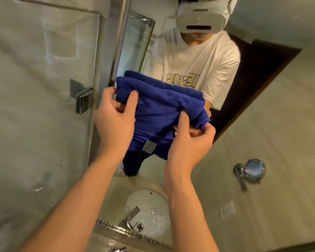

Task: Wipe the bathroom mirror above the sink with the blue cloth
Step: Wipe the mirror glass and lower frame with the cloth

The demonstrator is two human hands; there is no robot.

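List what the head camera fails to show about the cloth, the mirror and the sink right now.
- Blue cloth: whether it touches the mirror; its own folds hide the gap.
- Left hand and right hand: fingers behind the cloth hidden.
- Sink: partly covered by the right forearm.
- Mirror: top cut off by the frame edge.

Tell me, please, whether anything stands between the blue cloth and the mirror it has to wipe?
Nothing visible does. The left hand and right hand hold the blue cloth up directly before the mirror, with only open air between.
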